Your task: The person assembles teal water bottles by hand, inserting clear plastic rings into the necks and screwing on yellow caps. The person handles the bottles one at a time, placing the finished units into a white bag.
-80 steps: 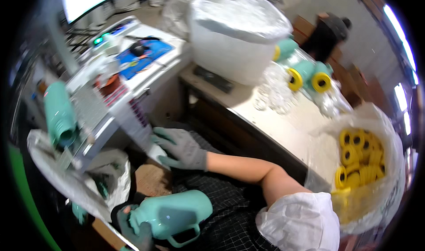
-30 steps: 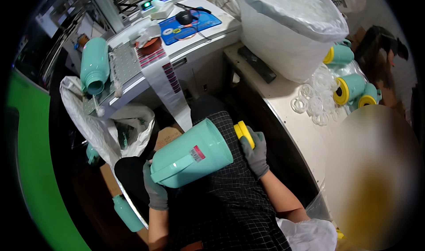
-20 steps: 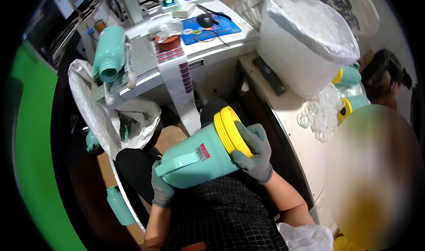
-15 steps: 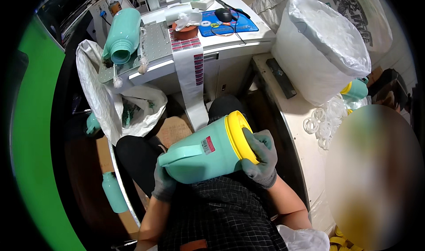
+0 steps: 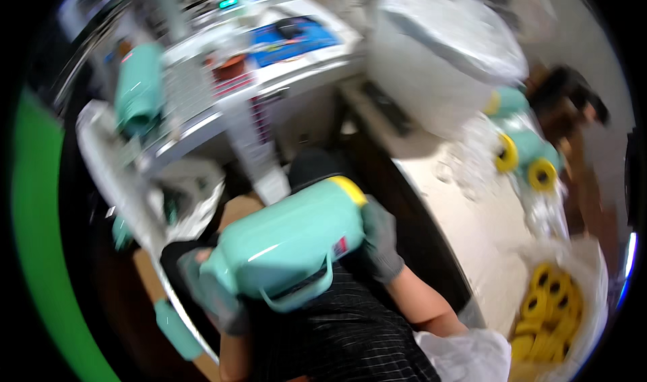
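Observation:
A mint-green plastic jug body (image 5: 283,230) lies nearly level above my lap, held between both gloved hands. Its narrower neck end points left and its loop handle (image 5: 310,293) faces me. A yellow ring (image 5: 350,190) caps the right end, and a small red label (image 5: 340,247) sits near that end. My left hand (image 5: 216,293) grips the neck end, its fingers partly smeared by motion. Against the yellow-ringed end my right hand (image 5: 381,242) is closed, its fingertips partly hidden behind the jug.
Another green jug body (image 5: 140,89) rests on the perforated machine bed (image 5: 190,89) at the far left. A label strip (image 5: 251,139) hangs off the white bench. Rightward are a big white sack (image 5: 438,51), clear rings (image 5: 465,163), yellow-ringed jugs (image 5: 529,146) and a bag of yellow rings (image 5: 549,308).
The jug has rolled in my hands, so its handle has come round toward me. My left hand has shifted to the neck end. The view has swung right, showing more of the right-hand bench.

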The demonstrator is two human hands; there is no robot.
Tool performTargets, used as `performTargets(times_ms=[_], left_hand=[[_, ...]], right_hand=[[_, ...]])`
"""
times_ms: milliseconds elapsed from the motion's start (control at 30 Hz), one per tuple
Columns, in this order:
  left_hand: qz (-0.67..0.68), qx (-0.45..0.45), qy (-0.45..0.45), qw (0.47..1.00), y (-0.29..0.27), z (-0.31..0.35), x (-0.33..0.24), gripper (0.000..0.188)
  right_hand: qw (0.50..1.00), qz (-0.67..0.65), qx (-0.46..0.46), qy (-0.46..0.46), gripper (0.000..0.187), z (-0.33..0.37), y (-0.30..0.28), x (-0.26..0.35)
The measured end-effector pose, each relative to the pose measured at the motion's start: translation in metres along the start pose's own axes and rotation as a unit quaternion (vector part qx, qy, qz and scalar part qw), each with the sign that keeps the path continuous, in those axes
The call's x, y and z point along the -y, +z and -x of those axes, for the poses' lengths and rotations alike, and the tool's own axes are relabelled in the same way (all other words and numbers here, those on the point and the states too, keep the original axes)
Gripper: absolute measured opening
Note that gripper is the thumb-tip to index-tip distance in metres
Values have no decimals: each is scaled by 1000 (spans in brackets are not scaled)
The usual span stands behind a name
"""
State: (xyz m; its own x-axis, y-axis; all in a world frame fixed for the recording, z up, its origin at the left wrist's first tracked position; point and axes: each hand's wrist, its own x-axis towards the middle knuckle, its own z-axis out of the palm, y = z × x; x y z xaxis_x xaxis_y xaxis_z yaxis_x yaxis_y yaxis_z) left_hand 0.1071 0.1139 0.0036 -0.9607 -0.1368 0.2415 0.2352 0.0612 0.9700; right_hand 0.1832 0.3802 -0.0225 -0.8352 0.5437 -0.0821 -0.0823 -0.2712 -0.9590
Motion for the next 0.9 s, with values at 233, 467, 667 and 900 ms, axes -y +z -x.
performTargets(times_ms=[233, 467, 667, 900], left_hand=[[27, 187, 436, 880, 47, -16, -52, 71], [44, 340, 129, 931, 71, 9, -8, 61], [-17, 415, 28, 909, 60, -6, 6, 44], [-90, 311, -33, 946, 31, -6, 30, 39]], right_hand=[[915, -369, -108, 121, 34, 0, -77, 13], [885, 38, -395, -245, 45, 72, -314, 57], [828, -356, -199, -384, 25, 150, -543, 125], [970, -168, -156, -82, 38, 15, -225, 29]])
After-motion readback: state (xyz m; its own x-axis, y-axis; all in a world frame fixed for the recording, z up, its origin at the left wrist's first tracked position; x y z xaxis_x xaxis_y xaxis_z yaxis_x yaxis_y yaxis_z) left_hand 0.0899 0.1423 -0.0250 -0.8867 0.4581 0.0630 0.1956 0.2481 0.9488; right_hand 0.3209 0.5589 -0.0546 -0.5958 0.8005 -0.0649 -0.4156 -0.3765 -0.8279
